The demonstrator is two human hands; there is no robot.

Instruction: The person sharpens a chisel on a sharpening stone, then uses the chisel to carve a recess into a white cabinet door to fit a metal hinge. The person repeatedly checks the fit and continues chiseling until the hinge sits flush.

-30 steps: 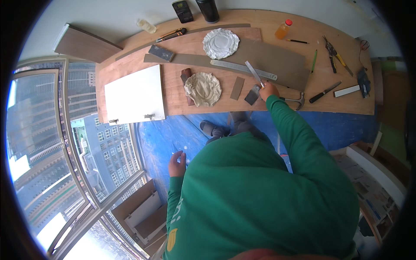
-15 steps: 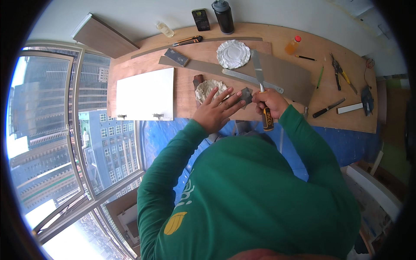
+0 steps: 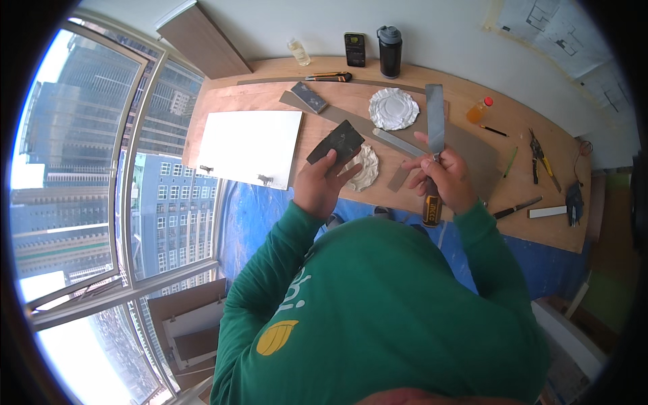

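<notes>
My left hand pinches a dark grey rectangle that looks like sandpaper, held by its lower edge between thumb and fingers. Behind that hand, a crumpled off-white cloth-like disc lies on the table, partly hidden. My right hand grips a putty knife by its black-and-yellow handle, thumb near the base of the blade, which points upward away from me. Some fingers of this hand are extended. Below the blade, a metal ruler rests on a grey-brown strip, its right part hidden by my hand.
A white panel with hinges lies left on the wooden table. Further back are a grey block, a utility knife, a crinkled white disc, a phone and a dark bottle. Snips lie right.
My left hand has gone from spread fingers over the table to holding up the dark sheet. My right hand keeps the putty knife, its blade now more face-on. The view has shifted.
</notes>
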